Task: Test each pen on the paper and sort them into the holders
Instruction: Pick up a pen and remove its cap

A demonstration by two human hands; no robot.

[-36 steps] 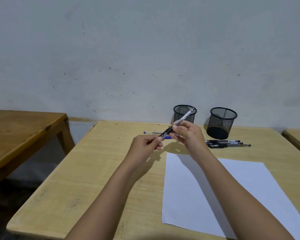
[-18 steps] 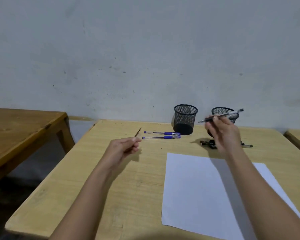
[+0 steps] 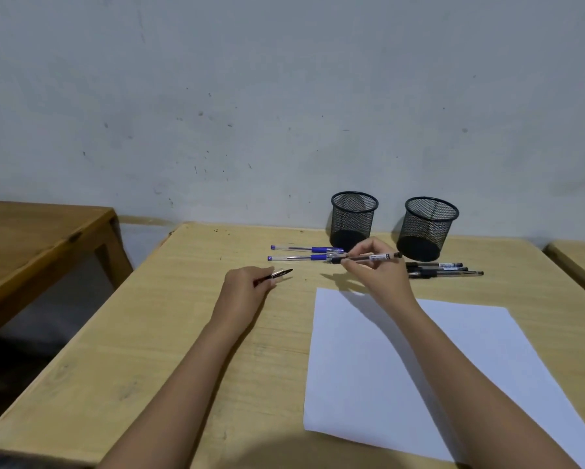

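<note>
Pinching black pen [image 3: 379, 256], cap [image 3: 282, 273] apart

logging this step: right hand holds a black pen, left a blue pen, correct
No: the left hand holds a black cap, not a blue pen; both blue pens lie on the table in the head view. The right hand does hold a black pen.

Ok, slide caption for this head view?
Right hand holds a clear black-ink pen, left hand pinches a dark pen cap, beside a blank white paper sheet.
</note>
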